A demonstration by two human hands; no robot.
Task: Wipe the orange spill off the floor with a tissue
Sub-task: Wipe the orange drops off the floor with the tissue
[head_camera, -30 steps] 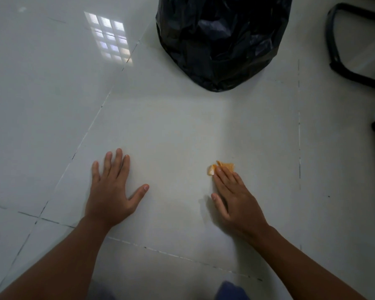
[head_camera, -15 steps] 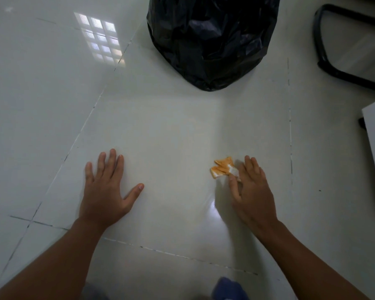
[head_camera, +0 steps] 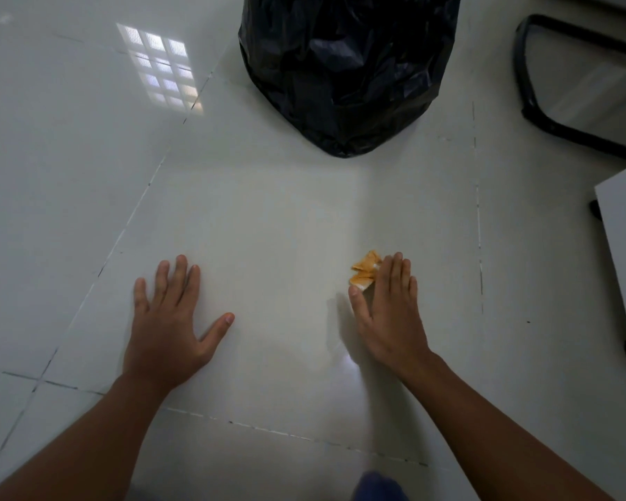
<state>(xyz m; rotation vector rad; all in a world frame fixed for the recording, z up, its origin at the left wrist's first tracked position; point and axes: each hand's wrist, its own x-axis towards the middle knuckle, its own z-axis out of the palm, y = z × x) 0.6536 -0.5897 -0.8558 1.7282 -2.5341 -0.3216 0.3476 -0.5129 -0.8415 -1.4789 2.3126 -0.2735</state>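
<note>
The person's left hand (head_camera: 167, 327) lies flat on the glossy white floor (head_camera: 268, 229), fingers spread and holding nothing. The right hand (head_camera: 391, 312) presses open-palmed, fingers straight, on an orange-stained tissue (head_camera: 364, 271) that pokes out beside the fingertips. A black bin bag (head_camera: 347, 66) stands well beyond, with no orange visible on the tiles.

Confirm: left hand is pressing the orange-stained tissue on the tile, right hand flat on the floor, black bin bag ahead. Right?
Not quite: the hands are swapped. In the head view the right hand presses the orange-stained tissue on the tile, fingers over its right part, while the left hand lies flat and empty on the floor. The black bin bag is ahead, as you said.
</note>
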